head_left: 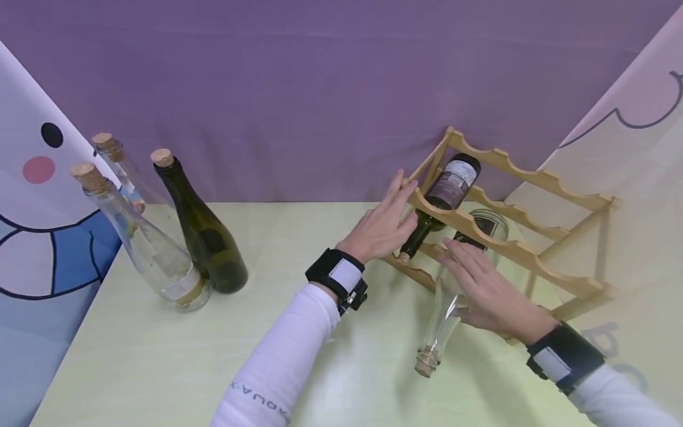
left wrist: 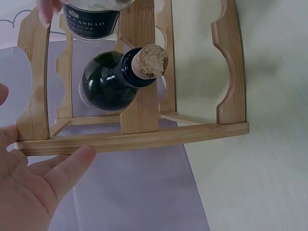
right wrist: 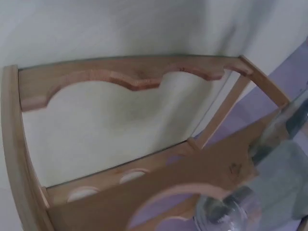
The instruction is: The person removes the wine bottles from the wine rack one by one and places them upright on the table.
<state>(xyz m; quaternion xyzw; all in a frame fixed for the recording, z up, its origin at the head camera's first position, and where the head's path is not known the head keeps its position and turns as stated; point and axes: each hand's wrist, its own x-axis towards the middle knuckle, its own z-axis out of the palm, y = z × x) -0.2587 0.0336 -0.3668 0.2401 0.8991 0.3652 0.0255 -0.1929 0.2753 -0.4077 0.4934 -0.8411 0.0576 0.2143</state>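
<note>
In the head view my left hand (head_left: 381,228) holds the left end of a wooden wine rack (head_left: 525,261). The left wrist view shows its thumb and fingers around the end rail (left wrist: 144,139). A dark wine bottle (head_left: 453,184) lies on the rack's upper tier, tilted, its cork (left wrist: 150,61) towards me. Over a clear glass bottle (head_left: 443,320) lies my right hand (head_left: 491,290), fingers along the glass and thumb hidden. This bottle's dark-labelled body (left wrist: 91,21) passes under the upper front rail, and its corked neck sticks out towards me.
At the left of the pale table (head_left: 299,379) stand a dark green corked bottle (head_left: 213,249) and a clear corked bottle (head_left: 155,255). Another clear bottle (head_left: 125,163) is partly hidden behind them. A purple backdrop (head_left: 299,107) rises at the table's back edge.
</note>
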